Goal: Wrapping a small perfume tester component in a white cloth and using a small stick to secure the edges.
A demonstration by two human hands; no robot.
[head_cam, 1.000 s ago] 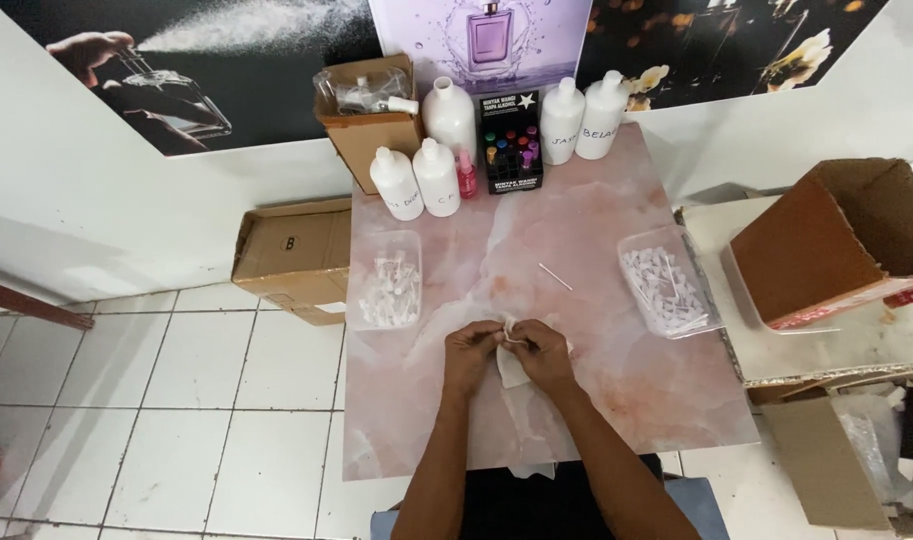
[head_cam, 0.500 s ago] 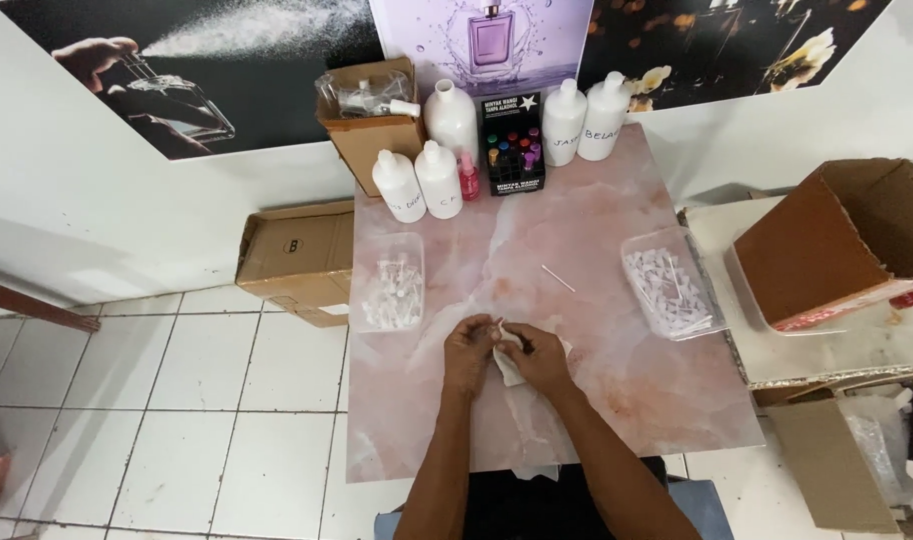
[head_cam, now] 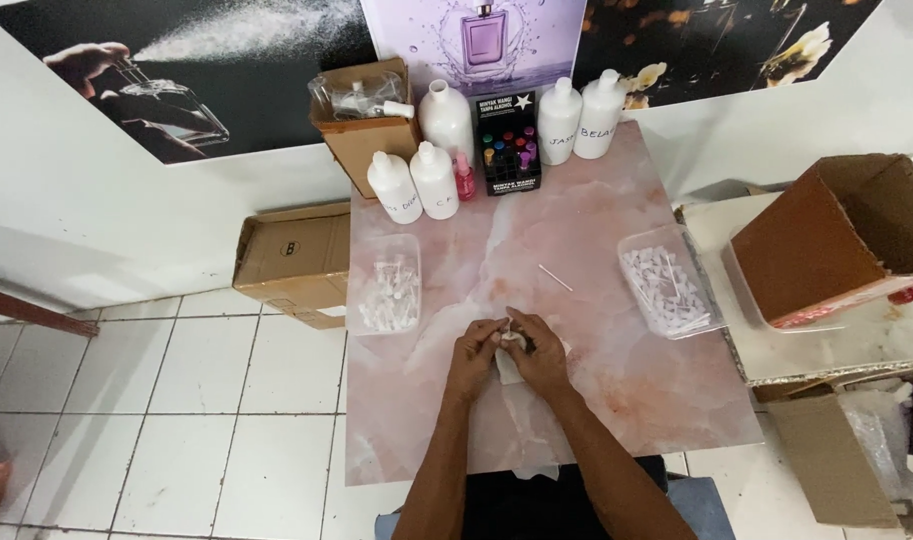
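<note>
- We look down on a pink marbled counter [head_cam: 597, 380] with both of our hands meeting near its middle, close to the front edge.
- Our left hand [head_cam: 474, 352] and right hand [head_cam: 540, 352] are curled toward each other, fingertips pinching a small white object [head_cam: 510, 337] between them; what it is, we cannot tell.
- A white cloth [head_cam: 509, 368] lies on the counter under the hands.
- Left of the hands sits a clear tray of small white pieces [head_cam: 387, 285], at the counter's left edge.
- Right of the hands sits a second clear tray of white pieces [head_cam: 669, 280], at the right edge.
- A thin white stick [head_cam: 555, 278] lies between the hands and the second tray.
- At the counter's back edge stand white plastic bottles [head_cam: 437, 180], a small pink bottle [head_cam: 465, 178], a black box with coloured dots [head_cam: 508, 145] and an open brown carton [head_cam: 369, 130].
</note>
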